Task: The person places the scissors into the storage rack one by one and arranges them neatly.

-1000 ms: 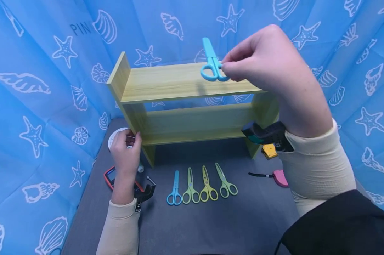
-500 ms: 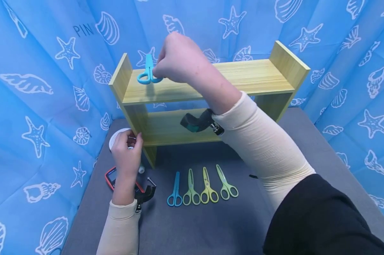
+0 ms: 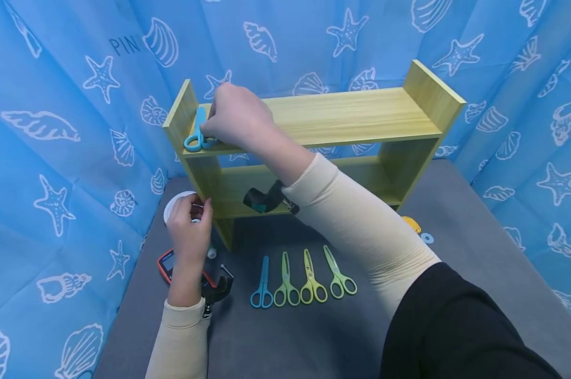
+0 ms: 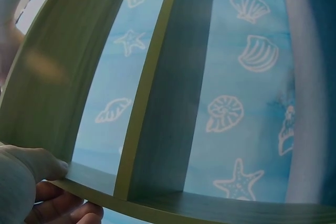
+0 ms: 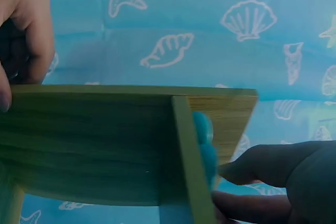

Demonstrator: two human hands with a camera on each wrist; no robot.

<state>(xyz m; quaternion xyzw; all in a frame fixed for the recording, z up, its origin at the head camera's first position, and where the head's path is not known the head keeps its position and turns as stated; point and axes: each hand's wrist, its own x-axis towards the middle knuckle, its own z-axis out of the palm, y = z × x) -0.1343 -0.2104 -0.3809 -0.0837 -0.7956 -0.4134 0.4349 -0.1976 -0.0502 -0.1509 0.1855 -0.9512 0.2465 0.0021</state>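
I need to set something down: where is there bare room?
Upper shelf between the right hand and the right end panel; table in front of the four scissors. Crowded: the shelf's left end, with turquoise scissors, and around the left hand, near the red-edged device.

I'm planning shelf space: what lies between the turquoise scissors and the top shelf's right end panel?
The head view shows the right hand holding the turquoise scissors; beyond it, the visible top shelf is bare to the right end panel.
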